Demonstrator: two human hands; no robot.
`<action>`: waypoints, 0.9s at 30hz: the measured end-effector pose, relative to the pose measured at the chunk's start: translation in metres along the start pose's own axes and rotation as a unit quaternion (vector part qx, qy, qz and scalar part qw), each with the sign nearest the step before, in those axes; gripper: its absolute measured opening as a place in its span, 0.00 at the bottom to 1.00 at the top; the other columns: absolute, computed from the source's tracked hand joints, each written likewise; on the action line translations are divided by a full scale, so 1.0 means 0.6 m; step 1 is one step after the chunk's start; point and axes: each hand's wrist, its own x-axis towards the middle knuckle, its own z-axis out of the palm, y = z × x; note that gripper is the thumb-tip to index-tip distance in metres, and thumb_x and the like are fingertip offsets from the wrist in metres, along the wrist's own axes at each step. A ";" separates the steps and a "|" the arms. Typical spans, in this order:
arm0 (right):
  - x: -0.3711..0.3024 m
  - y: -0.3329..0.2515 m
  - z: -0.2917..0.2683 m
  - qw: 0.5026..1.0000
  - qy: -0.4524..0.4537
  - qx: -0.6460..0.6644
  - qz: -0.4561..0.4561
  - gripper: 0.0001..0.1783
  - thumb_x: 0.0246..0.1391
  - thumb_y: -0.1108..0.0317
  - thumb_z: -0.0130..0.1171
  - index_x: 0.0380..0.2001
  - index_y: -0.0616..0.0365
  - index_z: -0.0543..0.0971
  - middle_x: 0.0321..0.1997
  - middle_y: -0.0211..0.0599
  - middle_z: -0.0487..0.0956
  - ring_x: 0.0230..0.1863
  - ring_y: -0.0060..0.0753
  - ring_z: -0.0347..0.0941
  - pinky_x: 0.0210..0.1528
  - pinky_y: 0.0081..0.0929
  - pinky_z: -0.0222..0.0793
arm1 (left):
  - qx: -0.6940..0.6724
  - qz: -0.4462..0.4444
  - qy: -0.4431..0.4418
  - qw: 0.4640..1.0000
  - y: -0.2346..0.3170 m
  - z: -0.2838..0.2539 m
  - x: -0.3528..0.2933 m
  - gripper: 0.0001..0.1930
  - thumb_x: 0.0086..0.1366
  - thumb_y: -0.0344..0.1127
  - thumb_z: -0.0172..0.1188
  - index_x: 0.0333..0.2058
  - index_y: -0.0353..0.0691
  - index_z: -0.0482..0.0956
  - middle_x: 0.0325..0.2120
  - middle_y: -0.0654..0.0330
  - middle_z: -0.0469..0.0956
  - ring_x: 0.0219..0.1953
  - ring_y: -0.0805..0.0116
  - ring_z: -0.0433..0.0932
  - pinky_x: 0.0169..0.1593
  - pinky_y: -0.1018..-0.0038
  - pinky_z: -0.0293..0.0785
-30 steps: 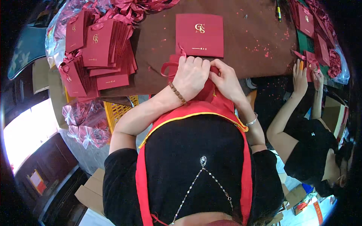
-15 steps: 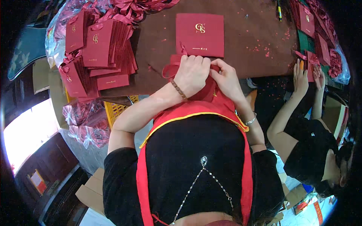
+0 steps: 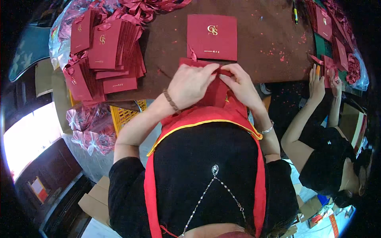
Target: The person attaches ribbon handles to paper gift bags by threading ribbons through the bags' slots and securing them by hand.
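My left hand [image 3: 192,84] and my right hand [image 3: 240,85] meet at the table's near edge, fingertips pinched close together. Between and below them is a dark red gift bag [image 3: 212,93], tilted toward me against my red apron. They grip it near its far edge, where a dark red ribbon seems to run between the fingertips; the fingers hide most of it. Just beyond lies a flat square dark red gift bag [image 3: 212,37] with gold print, a short ribbon end [image 3: 192,53] at its lower left corner.
Stacked red gift bags [image 3: 105,49] and loose ribbons [image 3: 147,10] fill the table's left side. A yellow crate [image 3: 123,118] and plastic-wrapped red bundles [image 3: 93,129] stand below. At right, a co-worker's hands [image 3: 317,85] handle another red bag. A yellow pen [image 3: 295,15] lies far right.
My left hand has shifted slightly left and turned, its thumb side toward my right hand. The ribbon loop that stood out left of it no longer shows. My right hand has barely moved.
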 end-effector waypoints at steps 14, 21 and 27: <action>0.006 -0.046 0.001 0.995 -0.056 0.005 -0.084 0.10 0.52 0.70 0.53 0.37 0.62 0.74 0.36 0.43 0.73 0.40 0.41 0.71 0.43 0.29 0.66 | -0.100 -0.040 -0.223 0.969 -0.048 -0.070 0.066 0.13 0.57 0.40 0.56 0.32 0.35 0.79 0.24 0.50 0.78 0.28 0.60 0.78 0.35 0.68 0.71; 0.005 -0.053 0.001 0.994 -0.044 -0.029 -0.101 0.09 0.52 0.70 0.54 0.36 0.60 0.74 0.34 0.42 0.73 0.38 0.43 0.70 0.41 0.31 0.66 | -0.202 -0.025 -0.323 0.924 -0.079 -0.057 0.094 0.11 0.57 0.35 0.57 0.32 0.32 0.78 0.23 0.60 0.79 0.27 0.78 0.73 0.33 0.76 0.70; 0.004 -0.050 0.000 0.995 -0.041 -0.028 -0.083 0.08 0.52 0.74 0.54 0.36 0.64 0.74 0.35 0.38 0.73 0.38 0.30 0.71 0.43 0.22 0.65 | -0.246 -0.079 -0.303 0.917 -0.089 -0.034 0.094 0.07 0.53 0.33 0.58 0.27 0.34 0.78 0.20 0.65 0.76 0.24 0.79 0.71 0.32 0.79 0.67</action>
